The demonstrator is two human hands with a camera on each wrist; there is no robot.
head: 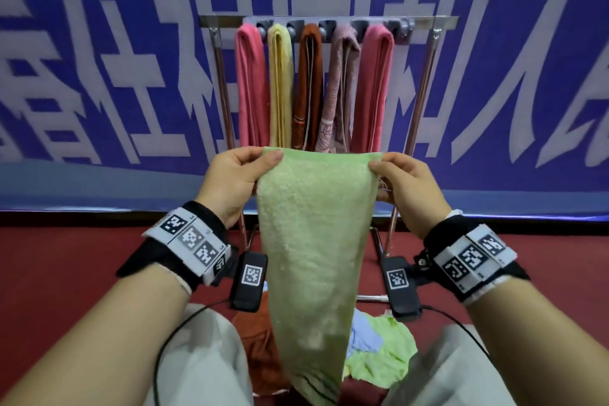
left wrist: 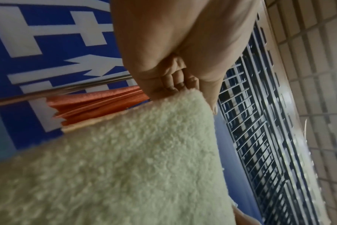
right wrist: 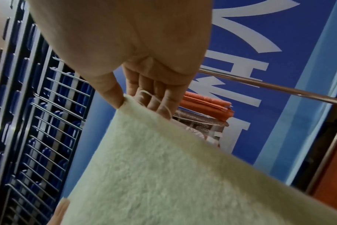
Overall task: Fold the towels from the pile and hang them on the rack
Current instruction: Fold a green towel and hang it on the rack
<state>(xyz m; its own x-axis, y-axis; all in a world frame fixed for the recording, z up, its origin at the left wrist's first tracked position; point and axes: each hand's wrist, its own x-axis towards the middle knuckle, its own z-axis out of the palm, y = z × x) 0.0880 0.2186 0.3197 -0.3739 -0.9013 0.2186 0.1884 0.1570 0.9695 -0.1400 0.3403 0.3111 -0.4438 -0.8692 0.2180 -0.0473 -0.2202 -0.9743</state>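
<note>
**While the pile (head: 385, 359) waited**

So that it hung flat for folding, the left hand (head: 230, 181) and right hand (head: 408, 188) each pinched a top corner of the green towel (head: 313, 224); beyond, the rack (head: 428, 21) held five folded towels (head: 309, 86), right end free.

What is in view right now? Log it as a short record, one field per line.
held item: green towel, hanging lengthwise in front of the rack
left grip: pinches the towel's top left corner
right grip: pinches the top right corner
rack: five folded towels hung side by side; right end of the bar bare
pile: crumpled towels below the hands, light green and blue showing
task state: green towel not yet hung
</note>
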